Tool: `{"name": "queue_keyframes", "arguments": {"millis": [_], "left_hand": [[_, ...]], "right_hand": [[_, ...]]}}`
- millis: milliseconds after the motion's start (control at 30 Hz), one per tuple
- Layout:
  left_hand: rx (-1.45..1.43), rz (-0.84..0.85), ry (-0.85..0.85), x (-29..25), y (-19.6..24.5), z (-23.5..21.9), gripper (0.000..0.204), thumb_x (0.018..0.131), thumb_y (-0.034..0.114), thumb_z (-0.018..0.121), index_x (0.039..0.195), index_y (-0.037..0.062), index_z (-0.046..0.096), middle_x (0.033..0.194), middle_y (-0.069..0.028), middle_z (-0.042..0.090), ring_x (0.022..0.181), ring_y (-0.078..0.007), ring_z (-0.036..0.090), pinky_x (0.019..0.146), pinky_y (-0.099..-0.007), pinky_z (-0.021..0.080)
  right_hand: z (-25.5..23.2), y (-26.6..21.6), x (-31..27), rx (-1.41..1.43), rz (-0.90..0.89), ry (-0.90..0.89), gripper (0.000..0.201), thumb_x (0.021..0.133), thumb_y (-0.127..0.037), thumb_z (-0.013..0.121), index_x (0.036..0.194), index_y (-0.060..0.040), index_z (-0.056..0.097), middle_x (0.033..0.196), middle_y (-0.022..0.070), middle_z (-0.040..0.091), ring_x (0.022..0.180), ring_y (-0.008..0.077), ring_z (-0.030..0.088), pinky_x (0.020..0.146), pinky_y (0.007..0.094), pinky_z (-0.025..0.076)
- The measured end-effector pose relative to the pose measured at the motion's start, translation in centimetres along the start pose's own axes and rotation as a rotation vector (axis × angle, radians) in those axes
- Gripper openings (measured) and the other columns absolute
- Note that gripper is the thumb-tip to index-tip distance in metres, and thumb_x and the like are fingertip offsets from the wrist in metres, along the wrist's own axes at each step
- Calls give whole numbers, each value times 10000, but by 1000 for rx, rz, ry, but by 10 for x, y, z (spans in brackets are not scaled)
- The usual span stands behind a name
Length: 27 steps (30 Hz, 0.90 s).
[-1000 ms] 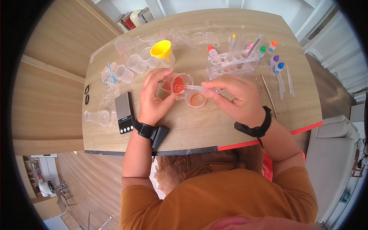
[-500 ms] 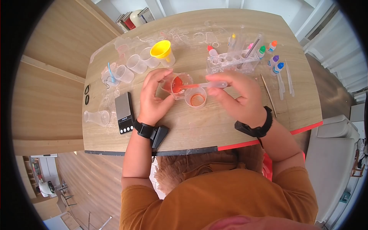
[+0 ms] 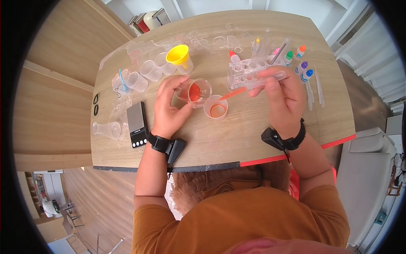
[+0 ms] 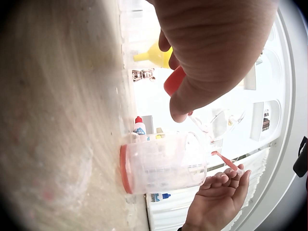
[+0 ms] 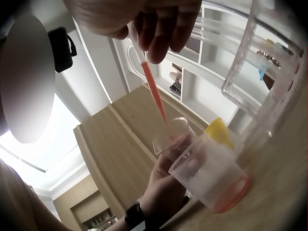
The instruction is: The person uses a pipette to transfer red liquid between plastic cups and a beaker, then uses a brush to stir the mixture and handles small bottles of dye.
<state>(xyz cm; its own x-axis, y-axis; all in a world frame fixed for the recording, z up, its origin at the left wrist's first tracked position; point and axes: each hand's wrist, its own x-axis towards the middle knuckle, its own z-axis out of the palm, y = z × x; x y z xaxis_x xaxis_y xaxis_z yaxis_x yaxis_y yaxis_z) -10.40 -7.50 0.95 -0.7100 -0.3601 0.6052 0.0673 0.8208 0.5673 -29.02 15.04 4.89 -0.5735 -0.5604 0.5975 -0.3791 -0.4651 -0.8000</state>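
My left hand (image 3: 170, 108) grips a clear beaker (image 3: 206, 88) of red liquid, tilted toward the right. Between the fingers and thumb of my right hand (image 3: 284, 101) is a plastic dropper pipette (image 3: 235, 92), its stem filled with red liquid. The stem slants down to the left, its tip over the rim of a small clear plastic cup (image 3: 216, 113). That cup stands upright on the table beside the beaker. In the left wrist view a thin red layer covers the bottom of the cup (image 4: 163, 163). The right wrist view shows the pipette stem (image 5: 154, 89) pointing downward.
A clear test tube rack (image 3: 234, 81) stands behind my right hand, with several dropper bottles (image 3: 306, 75) near it. Spare pipettes (image 3: 319, 88) and a thin stick (image 3: 297, 103) lie at right. At left are a scale (image 3: 136, 117), flask (image 3: 108, 130), plastic cups (image 3: 137, 81) and yellow funnel (image 3: 177, 53).
The pipette came out of the beaker with red liquid in its stem. My right hand moved right and away from me, bringing the tip over the small cup. My left hand barely moved.
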Motion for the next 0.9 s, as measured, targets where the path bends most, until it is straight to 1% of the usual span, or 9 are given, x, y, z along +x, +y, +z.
{"name": "queue_keyframes", "arguments": {"millis": [100,200,267,400,467,567,800,867,900], "left_hand": [[-2,1,12,1,1,1,662,704,50,944,1314,45,687,1244,-103,703,1007,-203,621,912,-335,519],[0,-8,7,1,2,0,651,708,44,936,1310,43,686,1241,-104,705,1008,-206,623,910,-334,516],[0,-6,8,1,1,0,643,713,39,928,1308,41,686,1240,-104,704,1007,-207,623,910,-334,516],[-1,-14,5,1,1,0,620,724,27,905,1303,37,685,1233,-102,701,1002,-205,622,912,-335,516],[-4,-6,8,1,1,0,620,723,25,904,1303,37,685,1232,-100,701,999,-204,621,912,-334,516],[-11,0,9,2,2,1,621,722,25,905,1302,38,685,1232,-99,700,994,-202,619,910,-332,517],[1,-4,2,1,1,0,640,714,40,920,1310,43,687,1237,-100,702,984,-194,615,907,-330,522],[2,-5,-1,1,1,0,640,715,44,923,1310,44,688,1238,-99,702,982,-194,615,907,-330,523],[2,-7,-4,1,1,0,641,715,47,926,1310,46,689,1240,-98,703,980,-195,615,907,-331,523]], "right_hand": [[-1,1,-1,6,-5,-4,117,1058,-60,649,1136,16,690,993,72,731,796,123,736,752,251,551],[0,-2,1,-67,-7,-3,100,1035,-57,687,1104,14,700,977,77,740,783,128,720,745,261,556],[-1,-3,3,-291,-168,-96,91,1003,-50,731,1067,8,704,954,85,751,793,143,714,738,275,564],[1,0,1,-283,-170,-96,93,982,-49,759,1032,1,698,941,92,759,805,155,710,741,284,570],[2,1,0,-284,-168,-95,93,978,-49,767,989,-4,685,951,100,768,789,163,716,728,287,570],[4,1,0,-284,-151,-82,97,974,-49,768,965,-9,680,939,106,773,768,174,725,712,290,570],[3,2,1,-312,-144,-128,107,969,-65,779,971,-14,685,915,105,774,758,183,739,707,303,580],[3,2,2,-339,-136,-191,110,973,-84,781,992,-15,697,933,97,773,751,183,737,726,304,586],[3,2,2,-339,-137,-192,110,973,-84,781,992,-15,697,933,97,773,751,183,737,726,304,586]]}}
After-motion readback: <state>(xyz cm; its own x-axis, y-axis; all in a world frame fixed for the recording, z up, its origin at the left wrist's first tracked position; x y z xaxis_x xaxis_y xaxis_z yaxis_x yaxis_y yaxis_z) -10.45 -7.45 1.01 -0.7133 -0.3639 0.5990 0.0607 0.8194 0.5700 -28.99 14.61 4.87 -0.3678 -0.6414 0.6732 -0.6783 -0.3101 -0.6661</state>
